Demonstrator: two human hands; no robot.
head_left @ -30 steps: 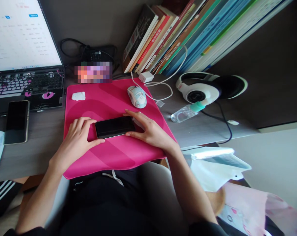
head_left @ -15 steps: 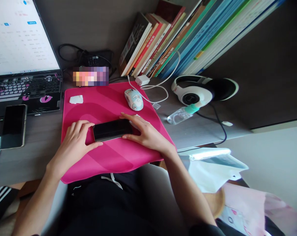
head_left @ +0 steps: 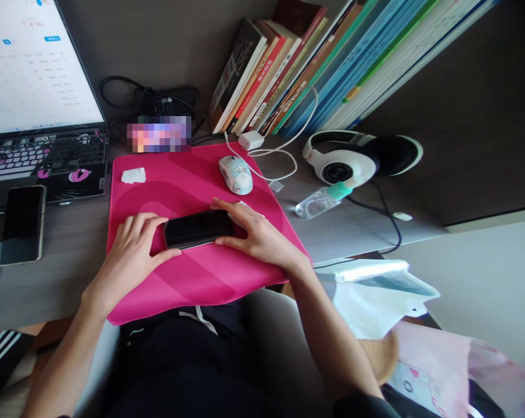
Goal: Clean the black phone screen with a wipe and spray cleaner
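Observation:
A black smartphone with a dark screen lies sideways on the pink desk mat. My left hand grips its left end, with the thumb at the near corner and the fingers at the far corner. Around the right end are the thumb and fingers of my right hand, which partly hide it. A scrap of white paper shows partly behind my right fingers. Beyond that hand sits a patterned computer mouse. Another white paper scrap is at the mat's far left.
At left are an open laptop and a second phone. Books line the back, with a white charger and cable before them. Headphones and a clear spray bottle stand right. A white bag hangs below the desk edge.

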